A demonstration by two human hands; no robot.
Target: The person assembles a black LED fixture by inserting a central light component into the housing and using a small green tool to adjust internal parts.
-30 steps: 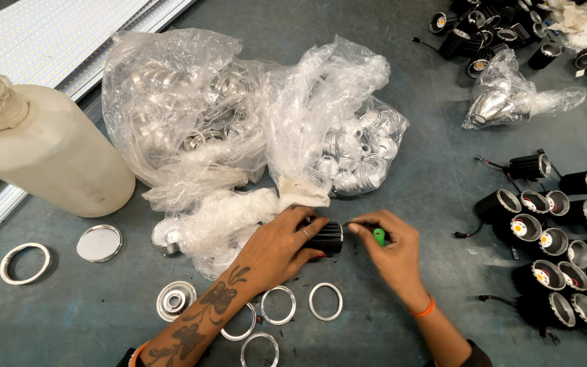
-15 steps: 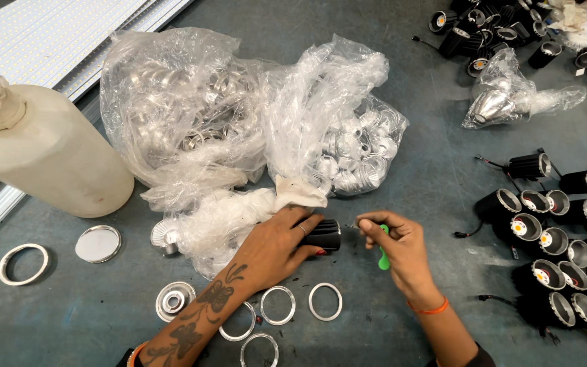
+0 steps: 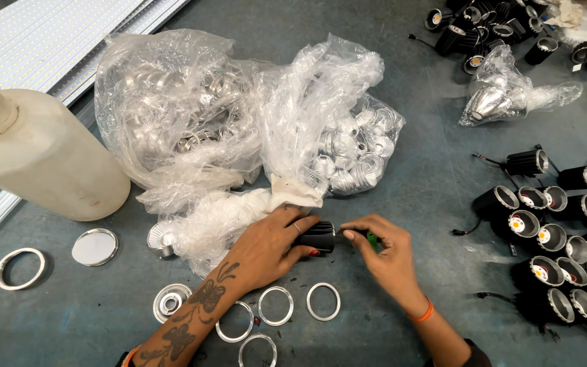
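Grey and scuffed, the desk (image 3: 388, 136) carries everything you work on. Your left hand (image 3: 266, 248) has its grip wrapped around a black finned lamp housing (image 3: 317, 236), lying on its side near the desk's front edge. Your right hand (image 3: 385, 255) meets the housing's end, its grip pinched narrow on a green-handled tool (image 3: 372, 238). Just below your hands lie loose metal rings (image 3: 323, 301). Behind your left hand sit clear plastic bags of silver parts (image 3: 239, 129). A pale plastic bottle (image 3: 35, 156) lies on its side far left, and rows of black lamp housings (image 3: 552, 238) crowd the right
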